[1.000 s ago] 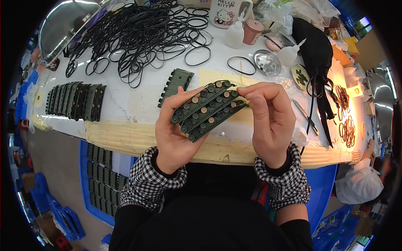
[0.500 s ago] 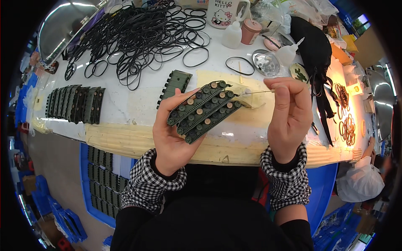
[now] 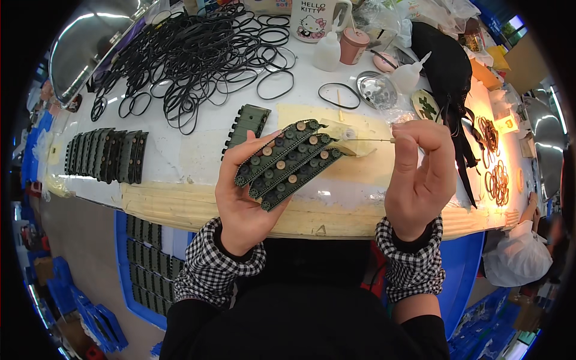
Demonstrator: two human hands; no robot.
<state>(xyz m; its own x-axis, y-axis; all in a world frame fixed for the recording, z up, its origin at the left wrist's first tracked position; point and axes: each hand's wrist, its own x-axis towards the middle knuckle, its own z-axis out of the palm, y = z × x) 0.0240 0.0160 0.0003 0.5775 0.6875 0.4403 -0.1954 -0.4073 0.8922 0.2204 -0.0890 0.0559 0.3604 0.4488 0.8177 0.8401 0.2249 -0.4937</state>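
My left hand (image 3: pixel 240 216) is wrapped round a fanned stack of three dark green toy tank track pieces (image 3: pixel 282 163), their sides set with small green and tan wheels. Their pointed ends face right. Between the thumb and fingers of my right hand (image 3: pixel 420 180) is a thin needle-like stick (image 3: pixel 375 140). Its tip reaches left over a yellowish paper (image 3: pixel 366 159) with a glossy clear spot, just right of the track ends. Whether the tip touches the paper I cannot tell. Behind my left fingers lies another green track piece (image 3: pixel 249 123).
A row of green track pieces (image 3: pixel 108 156) stands at left. Black rubber bands (image 3: pixel 198 54) are heaped at the back. A mug (image 3: pixel 312 24), squeeze bottles (image 3: pixel 327 53) and a metal dish (image 3: pixel 377 90) stand far right of them. Below left, a blue tray (image 3: pixel 123 270) holds more tracks.
My right hand has shifted slightly right and down with the stick, whose tip has come away from the track ends toward the paper. The tracks in my left hand moved slightly left.
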